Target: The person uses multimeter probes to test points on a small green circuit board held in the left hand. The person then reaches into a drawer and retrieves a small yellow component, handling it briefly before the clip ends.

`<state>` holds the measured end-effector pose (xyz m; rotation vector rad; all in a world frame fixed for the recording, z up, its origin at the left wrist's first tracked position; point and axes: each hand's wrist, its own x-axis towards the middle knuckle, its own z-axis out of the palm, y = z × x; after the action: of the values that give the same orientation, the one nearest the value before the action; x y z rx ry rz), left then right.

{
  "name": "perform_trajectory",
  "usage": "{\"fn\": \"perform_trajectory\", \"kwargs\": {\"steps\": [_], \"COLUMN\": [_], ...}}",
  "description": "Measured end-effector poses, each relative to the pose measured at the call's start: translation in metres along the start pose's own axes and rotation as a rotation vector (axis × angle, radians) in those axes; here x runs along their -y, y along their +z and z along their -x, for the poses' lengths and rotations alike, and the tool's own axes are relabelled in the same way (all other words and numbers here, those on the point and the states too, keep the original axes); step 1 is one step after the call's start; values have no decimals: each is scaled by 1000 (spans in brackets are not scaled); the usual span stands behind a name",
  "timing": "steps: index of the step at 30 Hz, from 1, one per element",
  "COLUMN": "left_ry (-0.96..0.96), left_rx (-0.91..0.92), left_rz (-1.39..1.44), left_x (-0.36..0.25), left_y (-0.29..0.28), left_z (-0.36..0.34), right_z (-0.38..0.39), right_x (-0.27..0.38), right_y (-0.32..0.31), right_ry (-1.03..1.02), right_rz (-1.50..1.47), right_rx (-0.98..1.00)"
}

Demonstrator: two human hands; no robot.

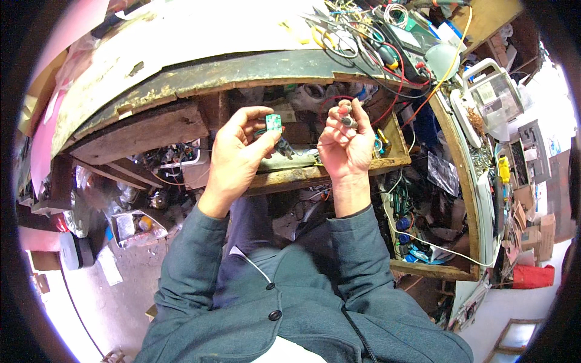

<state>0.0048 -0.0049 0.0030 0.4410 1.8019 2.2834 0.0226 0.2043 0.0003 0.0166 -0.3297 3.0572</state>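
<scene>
tangled wires (354,33) on a battered workbench (203,69) show a workshop.

Plastic case (507,101): I see a pale label (486,92) on it, its print too small for me to read.
Circuit board (273,123): I can make out no lettering.
Legible text, overall: none that I can read.

A bright white sheet (200,30) is covering much of the tabletop (254,68). On the right, a see-through box (501,100) with a handle is sitting above a yellow thing (503,170). A red thing (532,276) is lying near brown cardboard (531,239). On the left, white paper (110,266) is lying near a small open box (128,237)
</scene>
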Motion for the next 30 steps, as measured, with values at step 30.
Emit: {"fn": "perform_trajectory", "kwargs": {"steps": [30], "left_ry": [-4], "left_rx": [-12], "left_rz": [90], "left_x": [4], "left_y": [-3], "left_z": [-3], "right_z": [8], "right_x": [-17], "right_y": [7], "right_ry": [-224], "right_rz": [535], "right_rx": [-37]}}
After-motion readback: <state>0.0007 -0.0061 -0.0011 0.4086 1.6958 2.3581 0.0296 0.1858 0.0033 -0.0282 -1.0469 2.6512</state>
